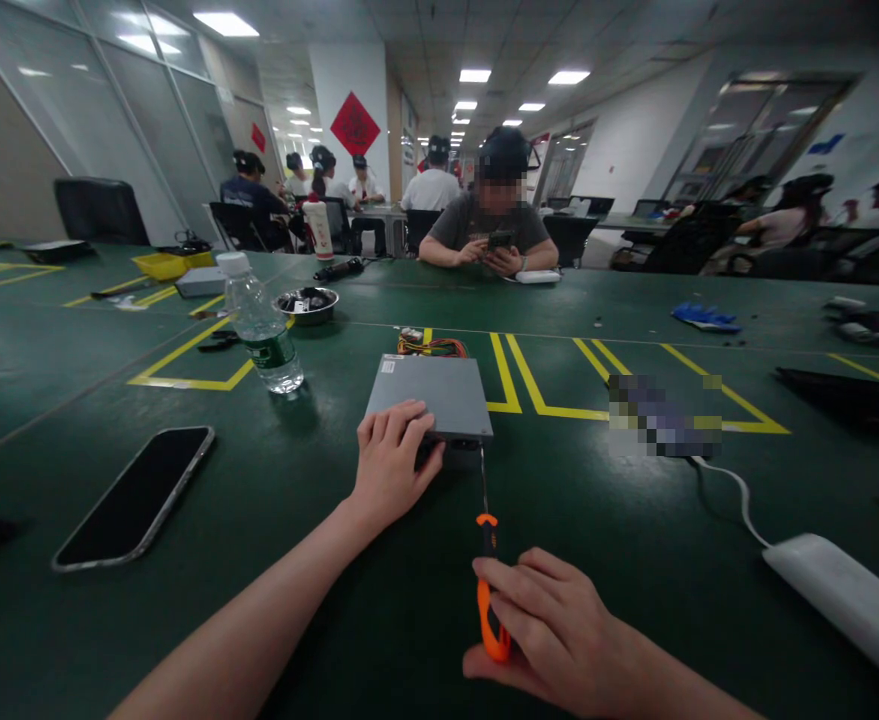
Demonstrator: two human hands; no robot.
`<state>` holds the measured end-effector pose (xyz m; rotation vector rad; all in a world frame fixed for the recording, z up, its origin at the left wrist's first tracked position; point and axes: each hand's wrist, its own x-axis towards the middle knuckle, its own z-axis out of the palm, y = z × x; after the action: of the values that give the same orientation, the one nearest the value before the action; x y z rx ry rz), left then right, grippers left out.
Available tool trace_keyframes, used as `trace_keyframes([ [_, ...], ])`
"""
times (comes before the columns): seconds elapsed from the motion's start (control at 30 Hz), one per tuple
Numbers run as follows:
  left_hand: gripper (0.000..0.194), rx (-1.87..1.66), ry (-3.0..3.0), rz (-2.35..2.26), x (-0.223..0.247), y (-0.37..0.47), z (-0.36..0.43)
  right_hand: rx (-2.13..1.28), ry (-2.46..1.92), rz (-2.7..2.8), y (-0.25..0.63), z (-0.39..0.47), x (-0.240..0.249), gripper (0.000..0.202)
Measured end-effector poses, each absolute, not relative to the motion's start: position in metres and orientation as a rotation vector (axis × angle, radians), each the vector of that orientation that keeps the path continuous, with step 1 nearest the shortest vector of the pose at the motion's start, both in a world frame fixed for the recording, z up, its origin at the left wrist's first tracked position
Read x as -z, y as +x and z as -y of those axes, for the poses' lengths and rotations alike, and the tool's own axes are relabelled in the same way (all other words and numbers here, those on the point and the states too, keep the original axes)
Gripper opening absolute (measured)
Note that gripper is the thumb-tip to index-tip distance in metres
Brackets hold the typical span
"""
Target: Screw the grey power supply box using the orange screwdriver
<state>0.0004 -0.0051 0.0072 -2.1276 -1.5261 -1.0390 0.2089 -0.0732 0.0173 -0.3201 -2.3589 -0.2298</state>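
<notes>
A grey metal computer power supply (435,392) lies flat on the green table, with a bundle of coloured cables (439,345) at its far side. My left hand (394,460) grips its near left part, fingers on the top and thumb at the front face. An orange and black screwdriver (488,580) is held by its handle in my right hand (540,625). The screwdriver's shaft points away from me, its tip at the near right corner of the power supply; whether it sits in a screw is too small to tell.
A water bottle (263,330) and a metal bowl (308,305) of small parts stand at the back left. One phone (135,500) lies left; another (664,415), blurred, lies right, cabled to a white power bank (844,600). A person (491,220) sits opposite, holding a phone.
</notes>
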Motion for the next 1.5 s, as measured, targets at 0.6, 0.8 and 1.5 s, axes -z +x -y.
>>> trace_keyframes([
  [0.6,0.024,1.045,-2.135,1.526,-0.007,0.000,0.005,0.218,-0.342,2.418,0.208,0.076,-0.016,0.023],
  [0.8,0.023,1.048,-2.134,1.528,-0.007,0.000,0.004,0.258,-0.327,2.422,0.208,0.076,-0.020,0.013],
  [1.5,0.025,1.049,-2.144,1.536,-0.009,0.001,0.006,0.157,-0.310,2.478,0.212,0.074,-0.027,0.029],
])
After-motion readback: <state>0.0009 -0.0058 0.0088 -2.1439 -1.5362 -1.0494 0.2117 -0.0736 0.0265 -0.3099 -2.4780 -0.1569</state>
